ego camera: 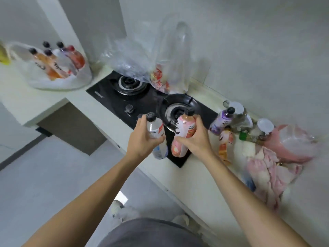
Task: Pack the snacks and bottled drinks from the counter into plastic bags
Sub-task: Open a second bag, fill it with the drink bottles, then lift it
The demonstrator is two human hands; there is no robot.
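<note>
My left hand [142, 138] grips a clear bottle with a white label and black cap [154, 128] above the stove's front edge. My right hand [194, 139] grips a pink-labelled bottle [184, 132] beside it. A clear plastic bag [156, 63] stands open at the back of the stove with red-printed snack packs [160, 79] inside. On the counter to the right stand a purple bottle [221, 121] and an orange-pink bottle [225, 143]. A white bag [58, 81] at the far left holds several bottles [53, 63].
A black two-burner gas stove [138, 100] lies under my hands. Jars and small containers [249, 122], a pink bag [292, 143] and a pink cloth [267, 172] crowd the counter at the right. The counter edge drops to the floor on the left.
</note>
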